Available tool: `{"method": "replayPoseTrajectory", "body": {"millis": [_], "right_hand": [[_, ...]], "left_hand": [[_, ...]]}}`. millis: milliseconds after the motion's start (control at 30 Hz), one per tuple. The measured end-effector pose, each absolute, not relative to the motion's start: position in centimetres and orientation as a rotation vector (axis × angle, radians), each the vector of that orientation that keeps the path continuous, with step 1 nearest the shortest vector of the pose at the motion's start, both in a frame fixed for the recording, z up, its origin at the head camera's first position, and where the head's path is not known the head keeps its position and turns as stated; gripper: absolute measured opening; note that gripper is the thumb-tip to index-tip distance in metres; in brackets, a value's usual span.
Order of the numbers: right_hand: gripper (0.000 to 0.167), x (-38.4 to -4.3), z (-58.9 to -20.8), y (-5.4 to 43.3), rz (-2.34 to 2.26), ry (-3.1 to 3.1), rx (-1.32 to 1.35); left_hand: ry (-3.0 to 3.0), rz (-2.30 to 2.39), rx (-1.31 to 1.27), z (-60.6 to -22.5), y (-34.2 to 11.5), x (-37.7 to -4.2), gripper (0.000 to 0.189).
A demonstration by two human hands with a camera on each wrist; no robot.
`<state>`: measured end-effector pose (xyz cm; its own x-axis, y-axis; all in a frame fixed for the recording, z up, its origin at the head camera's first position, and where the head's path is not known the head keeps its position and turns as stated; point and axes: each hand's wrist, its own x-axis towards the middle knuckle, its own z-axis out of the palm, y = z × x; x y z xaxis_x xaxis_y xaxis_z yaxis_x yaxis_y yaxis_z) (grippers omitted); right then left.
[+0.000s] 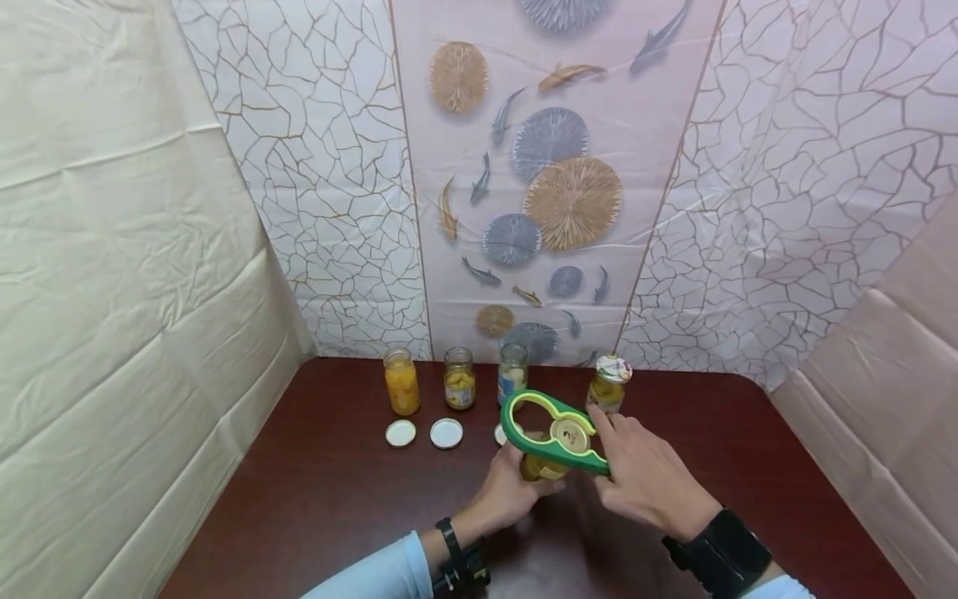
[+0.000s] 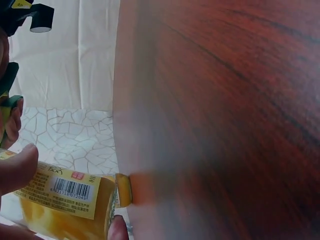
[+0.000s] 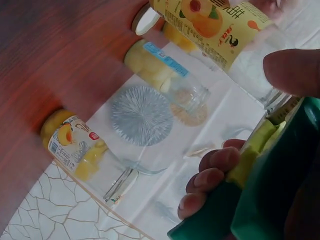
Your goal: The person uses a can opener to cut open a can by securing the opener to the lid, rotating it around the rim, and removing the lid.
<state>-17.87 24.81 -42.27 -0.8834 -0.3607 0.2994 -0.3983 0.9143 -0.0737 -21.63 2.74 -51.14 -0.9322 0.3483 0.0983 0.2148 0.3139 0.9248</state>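
Observation:
My left hand grips a glass jar of yellow fruit above the table, its thumb lying on the paper label in the left wrist view. Peach pictures cover the label in the right wrist view. A green jar opener with a lime inner lining sits around the jar's gold lid. Its handle end is held by my right hand, whose fingers curl around the green handles. In the head view the opener hides much of the jar.
Three lidless jars stand along the back: one orange, one yellow, one pale. White lids lie in front of them. A lidded jar stands behind my right hand. A patterned cloth hangs behind the table.

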Motion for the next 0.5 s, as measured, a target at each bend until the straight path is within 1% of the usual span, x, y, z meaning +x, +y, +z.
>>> {"method": "replayPoseTrajectory", "body": {"millis": [100,300,500], "right_hand": [[0.082,-17.8,-42.4,24.7,0.204,-2.814,0.552],[0.072,-17.9,-42.9,24.7,0.163,-2.776,0.579],[0.070,-18.8,-43.4,25.1,0.129,-2.708,0.664]], "left_hand": [[2.425,1.709,0.545,-51.3,2.6,-21.6,0.065],[2.319,1.711,0.621,-51.5,1.5,-22.3,0.060],[2.055,1.656,0.816,-51.6,-0.2,-24.3,0.051]]}}
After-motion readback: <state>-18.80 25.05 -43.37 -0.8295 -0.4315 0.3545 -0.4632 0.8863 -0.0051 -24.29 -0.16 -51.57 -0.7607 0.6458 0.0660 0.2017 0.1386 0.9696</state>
